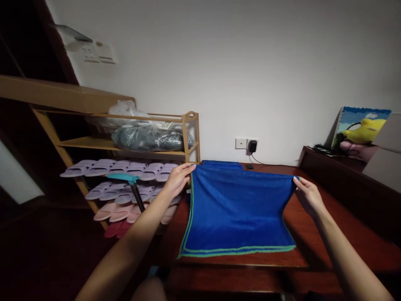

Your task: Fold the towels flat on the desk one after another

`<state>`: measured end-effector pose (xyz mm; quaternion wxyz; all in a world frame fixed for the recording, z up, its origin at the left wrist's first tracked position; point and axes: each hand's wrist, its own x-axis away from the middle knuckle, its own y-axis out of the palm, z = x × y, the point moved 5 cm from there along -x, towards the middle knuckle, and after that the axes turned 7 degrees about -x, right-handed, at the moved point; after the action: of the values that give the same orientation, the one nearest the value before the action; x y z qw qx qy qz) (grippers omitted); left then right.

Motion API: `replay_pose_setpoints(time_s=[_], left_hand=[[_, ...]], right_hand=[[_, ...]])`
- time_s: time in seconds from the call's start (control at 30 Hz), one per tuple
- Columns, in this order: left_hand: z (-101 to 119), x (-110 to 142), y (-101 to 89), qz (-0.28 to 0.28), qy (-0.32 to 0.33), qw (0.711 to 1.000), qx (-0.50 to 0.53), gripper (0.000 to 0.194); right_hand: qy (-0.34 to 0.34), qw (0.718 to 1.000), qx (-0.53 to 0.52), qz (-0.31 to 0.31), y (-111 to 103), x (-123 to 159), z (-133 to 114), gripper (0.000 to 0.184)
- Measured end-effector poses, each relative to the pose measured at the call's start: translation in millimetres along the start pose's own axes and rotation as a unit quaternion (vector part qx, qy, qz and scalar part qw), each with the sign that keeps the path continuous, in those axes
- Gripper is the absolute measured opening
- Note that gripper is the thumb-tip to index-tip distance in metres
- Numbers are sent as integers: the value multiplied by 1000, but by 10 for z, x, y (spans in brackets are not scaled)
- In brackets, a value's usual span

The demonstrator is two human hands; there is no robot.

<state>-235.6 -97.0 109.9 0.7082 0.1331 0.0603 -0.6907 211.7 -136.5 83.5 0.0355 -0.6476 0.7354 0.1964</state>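
A blue towel [238, 209] with green stitched edges is stretched between my two hands above the wooden table [338, 234]. My left hand [180, 179] pinches its upper left corner, and my right hand [308, 194] pinches the upper right corner. The towel looks doubled, since two green edges show along its left side and bottom. Its lower edge hangs over the front part of the tabletop; whether it touches the wood I cannot tell. Behind it, partly hidden, lies more folded blue cloth [221, 163] at the back of the table.
Left of the table stands a wooden shoe rack [184, 133] with several slippers [125, 167] and a plastic-wrapped bundle [150, 136]. A teal-topped handle [123, 177] rises before it. A black plug [252, 146] with a cord sits in the wall; a yellow plush toy [365, 131] is at right.
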Motion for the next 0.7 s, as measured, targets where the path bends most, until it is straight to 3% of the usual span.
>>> replay_pose_setpoints(time_s=[0.2,0.4,0.5,0.7], left_hand=[[503,184,-113,92,98,990,-52,37],[892,307,-241,99,177,974,-102,28],[974,336,-287,94,188,973,-98,26],[960,353,-295,105,148,982,-50,34]], right_hand=[[-58,998,-11,19,175,108,-354,33],[-89,996,25,16,297,197,-607,32],[-95,995,28,17,357,227,-709,32],[-94,995,34,13,381,231,-794,34]])
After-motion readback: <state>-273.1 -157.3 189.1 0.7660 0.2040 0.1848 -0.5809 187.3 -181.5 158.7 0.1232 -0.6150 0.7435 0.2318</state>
